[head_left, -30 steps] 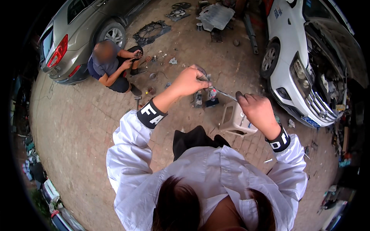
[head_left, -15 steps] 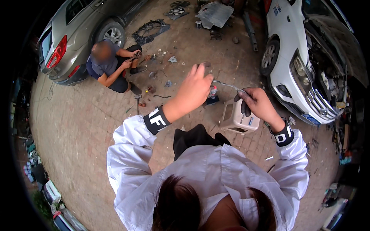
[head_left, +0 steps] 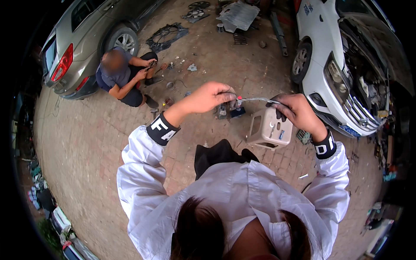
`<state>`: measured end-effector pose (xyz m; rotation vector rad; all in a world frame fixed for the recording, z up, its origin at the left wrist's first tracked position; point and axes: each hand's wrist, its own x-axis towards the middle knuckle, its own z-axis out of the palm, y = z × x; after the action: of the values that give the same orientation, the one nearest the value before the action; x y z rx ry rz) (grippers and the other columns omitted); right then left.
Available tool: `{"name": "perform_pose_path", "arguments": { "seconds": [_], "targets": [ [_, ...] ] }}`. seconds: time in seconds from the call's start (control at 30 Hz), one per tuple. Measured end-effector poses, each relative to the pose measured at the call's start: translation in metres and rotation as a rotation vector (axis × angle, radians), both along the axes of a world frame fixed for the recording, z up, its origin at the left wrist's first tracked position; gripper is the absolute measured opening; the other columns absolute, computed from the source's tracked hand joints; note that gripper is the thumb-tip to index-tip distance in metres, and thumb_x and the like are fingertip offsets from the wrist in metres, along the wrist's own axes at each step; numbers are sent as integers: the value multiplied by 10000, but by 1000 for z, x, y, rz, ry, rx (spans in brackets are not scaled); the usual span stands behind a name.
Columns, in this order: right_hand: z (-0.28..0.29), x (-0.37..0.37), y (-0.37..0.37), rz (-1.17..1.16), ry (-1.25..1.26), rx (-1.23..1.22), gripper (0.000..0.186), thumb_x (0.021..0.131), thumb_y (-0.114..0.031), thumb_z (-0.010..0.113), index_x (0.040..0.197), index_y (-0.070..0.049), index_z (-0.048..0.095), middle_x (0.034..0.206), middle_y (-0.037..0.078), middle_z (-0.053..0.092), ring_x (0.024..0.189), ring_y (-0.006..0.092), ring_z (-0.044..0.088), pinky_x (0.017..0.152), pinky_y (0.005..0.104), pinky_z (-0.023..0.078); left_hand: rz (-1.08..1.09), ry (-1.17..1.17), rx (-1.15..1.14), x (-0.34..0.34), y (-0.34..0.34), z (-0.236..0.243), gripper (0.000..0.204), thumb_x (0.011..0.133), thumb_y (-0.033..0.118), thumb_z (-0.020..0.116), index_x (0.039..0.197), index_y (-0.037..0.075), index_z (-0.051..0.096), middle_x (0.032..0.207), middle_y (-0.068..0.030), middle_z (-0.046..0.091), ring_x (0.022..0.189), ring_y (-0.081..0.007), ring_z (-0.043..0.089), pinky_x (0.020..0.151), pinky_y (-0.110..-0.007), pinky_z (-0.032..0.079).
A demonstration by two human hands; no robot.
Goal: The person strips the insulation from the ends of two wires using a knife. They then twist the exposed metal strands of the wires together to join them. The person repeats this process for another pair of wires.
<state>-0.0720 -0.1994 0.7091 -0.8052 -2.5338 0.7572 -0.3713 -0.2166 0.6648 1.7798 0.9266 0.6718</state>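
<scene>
A thin grey twisted wire point(head_left: 256, 99) runs nearly level between my two hands, above the floor. My left hand point(head_left: 214, 95) pinches its left end between thumb and fingers. My right hand point(head_left: 296, 110), its fingertips blackened, grips the other end. Just below the wire stands a beige plastic stool point(head_left: 260, 138), with a small wrench point(head_left: 272, 129) and a little blue item point(head_left: 282, 134) on its seat. A small red-topped object shows beside my left fingertips; I cannot make out its kind.
At the left a person point(head_left: 125, 78) squats by a grey car point(head_left: 93, 34), holding a dark part. To the right stands a white car point(head_left: 320, 82) with its bonnet up. A black fan shroud point(head_left: 167, 37) and a grey panel point(head_left: 238, 17) lie farther off.
My left hand has come down and turned, with its fingers now pointing right. My right hand has shifted slightly right, and the wire now lies more level.
</scene>
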Motion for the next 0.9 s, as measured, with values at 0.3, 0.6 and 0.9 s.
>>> {"name": "perform_pose_path", "arguments": {
  "seconds": [0.3,0.6,0.9],
  "targets": [
    [14,2,4,136,-261,944,233,698,-109,633,926,-62,625,720,34,555,651,197,593,542,311,494,31,-520,-819,-2,-2,-10,183,937,155,578,972,-17,632,888,-48,652,816,-151,626,751,-285,507],
    [-18,-4,-6,-137,103,-467,231,941,-166,554,845,40,593,637,72,607,535,142,599,498,305,455,111,-825,-553,-9,-3,-30,235,915,132,597,1083,-32,589,1039,-123,644,929,-201,634,792,-325,522],
    [-24,-8,-13,-279,503,-1406,324,981,-230,489,874,54,602,478,12,476,321,66,393,315,193,297,351,-178,178,3,-19,-19,206,880,44,592,1075,2,645,1056,-112,640,979,-195,625,794,-273,500]
  ]
}}
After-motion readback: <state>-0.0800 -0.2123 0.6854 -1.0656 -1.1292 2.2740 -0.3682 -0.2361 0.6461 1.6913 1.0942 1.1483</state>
